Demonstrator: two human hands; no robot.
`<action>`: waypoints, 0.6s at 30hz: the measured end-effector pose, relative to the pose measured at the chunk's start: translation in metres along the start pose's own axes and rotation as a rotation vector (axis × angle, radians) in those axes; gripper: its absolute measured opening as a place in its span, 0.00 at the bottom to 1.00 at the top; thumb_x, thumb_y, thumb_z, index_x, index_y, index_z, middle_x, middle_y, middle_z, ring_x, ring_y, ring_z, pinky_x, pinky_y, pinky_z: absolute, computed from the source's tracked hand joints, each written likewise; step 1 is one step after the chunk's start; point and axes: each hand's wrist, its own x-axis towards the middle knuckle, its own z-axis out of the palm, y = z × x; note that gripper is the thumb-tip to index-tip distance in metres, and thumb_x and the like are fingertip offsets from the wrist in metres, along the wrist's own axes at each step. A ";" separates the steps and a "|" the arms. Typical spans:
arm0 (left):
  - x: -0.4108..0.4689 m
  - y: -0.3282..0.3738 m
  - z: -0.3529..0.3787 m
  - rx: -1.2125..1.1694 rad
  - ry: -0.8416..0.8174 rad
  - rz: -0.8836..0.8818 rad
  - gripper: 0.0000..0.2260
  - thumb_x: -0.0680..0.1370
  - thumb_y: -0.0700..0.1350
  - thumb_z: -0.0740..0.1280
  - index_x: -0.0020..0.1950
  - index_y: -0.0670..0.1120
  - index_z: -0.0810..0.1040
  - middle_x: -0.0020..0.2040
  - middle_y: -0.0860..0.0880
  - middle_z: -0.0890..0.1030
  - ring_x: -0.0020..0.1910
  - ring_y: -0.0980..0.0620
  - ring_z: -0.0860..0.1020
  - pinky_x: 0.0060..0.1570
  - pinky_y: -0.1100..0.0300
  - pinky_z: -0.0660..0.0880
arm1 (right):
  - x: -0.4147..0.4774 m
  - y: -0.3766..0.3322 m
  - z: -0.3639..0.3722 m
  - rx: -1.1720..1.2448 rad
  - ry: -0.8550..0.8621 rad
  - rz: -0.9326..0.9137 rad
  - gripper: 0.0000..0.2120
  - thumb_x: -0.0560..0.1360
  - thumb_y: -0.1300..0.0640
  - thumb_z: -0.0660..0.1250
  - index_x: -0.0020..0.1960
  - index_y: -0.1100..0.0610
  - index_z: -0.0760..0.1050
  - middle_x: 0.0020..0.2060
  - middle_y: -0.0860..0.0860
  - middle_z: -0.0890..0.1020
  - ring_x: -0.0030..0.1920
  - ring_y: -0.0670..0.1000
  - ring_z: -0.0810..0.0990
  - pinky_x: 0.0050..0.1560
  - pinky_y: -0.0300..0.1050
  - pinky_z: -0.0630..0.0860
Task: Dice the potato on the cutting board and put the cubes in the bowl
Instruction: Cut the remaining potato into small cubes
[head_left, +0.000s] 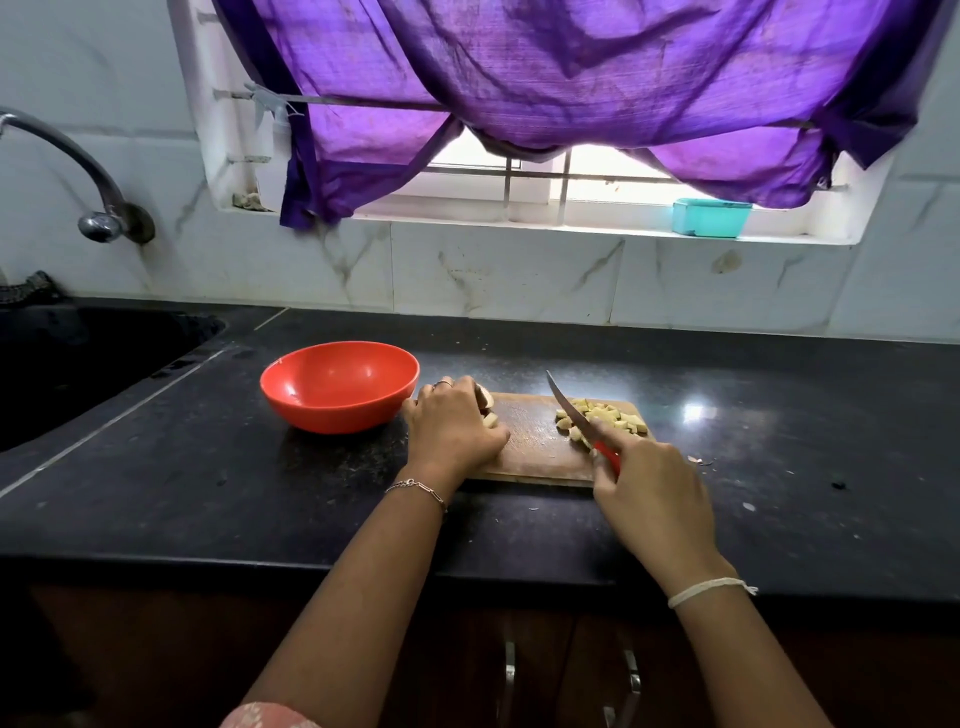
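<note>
A wooden cutting board (535, 452) lies on the black counter. My left hand (452, 426) curls over the remaining potato pieces (488, 410) at the board's left end, hiding most of them. A pile of yellow potato cubes (605, 418) sits at the board's right end. My right hand (649, 493) grips the red handle of a knife (569, 408), whose blade is raised and tilted, point up and back, just left of the cubes. An orange bowl (340, 387) stands left of the board, with nothing in it.
A black sink (78, 364) lies at the far left under a metal tap (98, 208). A teal box (711, 218) rests on the window sill behind. Small scraps (698, 460) dot the counter (805, 441) right of the board.
</note>
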 end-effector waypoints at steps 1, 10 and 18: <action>0.000 0.000 0.000 0.029 -0.006 -0.001 0.18 0.72 0.57 0.65 0.57 0.49 0.75 0.56 0.48 0.76 0.60 0.47 0.72 0.58 0.51 0.64 | -0.002 -0.003 0.002 0.024 0.011 -0.011 0.20 0.79 0.52 0.62 0.70 0.41 0.70 0.48 0.53 0.82 0.48 0.54 0.78 0.48 0.46 0.74; -0.004 -0.003 -0.004 0.099 -0.015 0.078 0.15 0.76 0.56 0.63 0.58 0.52 0.78 0.62 0.48 0.74 0.63 0.48 0.69 0.60 0.50 0.62 | -0.010 -0.009 0.009 0.107 0.052 -0.023 0.20 0.78 0.52 0.64 0.69 0.43 0.71 0.52 0.52 0.80 0.51 0.53 0.78 0.53 0.46 0.75; -0.003 0.005 -0.001 0.040 -0.040 0.232 0.12 0.76 0.58 0.65 0.51 0.54 0.82 0.56 0.53 0.76 0.60 0.51 0.70 0.51 0.53 0.55 | -0.013 -0.005 0.007 0.070 -0.017 0.011 0.20 0.79 0.52 0.62 0.70 0.43 0.71 0.57 0.52 0.78 0.53 0.53 0.78 0.53 0.46 0.75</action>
